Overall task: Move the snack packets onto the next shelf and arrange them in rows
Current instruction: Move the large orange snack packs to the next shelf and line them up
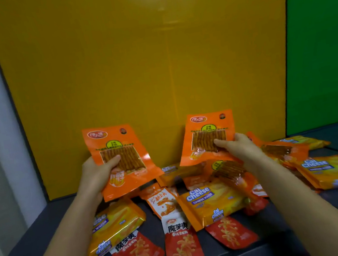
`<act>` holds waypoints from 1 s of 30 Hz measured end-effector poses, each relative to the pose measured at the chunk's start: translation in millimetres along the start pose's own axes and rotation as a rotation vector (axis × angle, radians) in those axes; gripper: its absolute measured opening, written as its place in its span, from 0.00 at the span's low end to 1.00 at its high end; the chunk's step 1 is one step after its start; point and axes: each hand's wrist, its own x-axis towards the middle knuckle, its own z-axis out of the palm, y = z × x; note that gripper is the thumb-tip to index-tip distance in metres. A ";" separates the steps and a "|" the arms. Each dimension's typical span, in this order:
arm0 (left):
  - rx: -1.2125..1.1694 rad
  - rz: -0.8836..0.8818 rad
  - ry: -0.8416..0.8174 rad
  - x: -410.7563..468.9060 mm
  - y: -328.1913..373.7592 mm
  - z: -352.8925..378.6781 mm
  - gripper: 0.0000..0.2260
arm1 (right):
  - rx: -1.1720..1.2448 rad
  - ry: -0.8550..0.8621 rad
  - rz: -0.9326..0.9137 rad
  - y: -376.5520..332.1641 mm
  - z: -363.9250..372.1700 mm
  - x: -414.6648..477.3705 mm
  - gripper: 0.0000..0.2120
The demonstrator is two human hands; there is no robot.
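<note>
I lift two orange spicy-strip packets clear of the heap of snack packets (196, 202) on the dark shelf (28, 245), one in each hand, both held upright in front of the yellow back panel (144, 66). My left hand (96, 175) pinches the left orange packet (120, 158) low on its left edge, thumb across the clear window; my right hand (238, 146) grips the right orange packet (207, 137) at its right edge the same way. Both hands are closed on their packets, neither free.

Below the raised pair the heap lies unsorted: Cal Cheese wafer packs (209, 204) overlapping one another at the middle, another wafer pack (114, 224) to the heap's left, three red konjac packets (184, 249) at its near edge, more orange packets and wafer packs trailing off the heap's right side. No rows are formed on this shelf; the next shelf is not in view.

The risks, as I judge them: each packet hangs from a one-sided pinch on slick film, so it could swivel or slip during the carry. My forearms cross low over the heap, and a careless swing could drag the near-edge red packets off the shelf front.
</note>
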 end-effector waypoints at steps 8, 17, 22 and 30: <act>-0.130 -0.077 -0.306 -34.4 19.1 96.6 0.05 | 0.139 0.162 0.056 23.9 -112.6 -63.0 0.03; -0.102 -0.130 -0.573 -114.3 18.8 235.2 0.05 | 0.117 0.350 0.145 54.2 -267.3 -128.9 0.04; -0.105 -0.169 -0.640 -167.6 16.7 312.5 0.14 | 0.090 0.370 0.180 60.9 -347.6 -144.2 0.03; -0.118 -0.227 -0.615 -238.2 15.7 428.5 0.10 | 0.034 0.332 0.185 72.6 -463.7 -137.8 0.05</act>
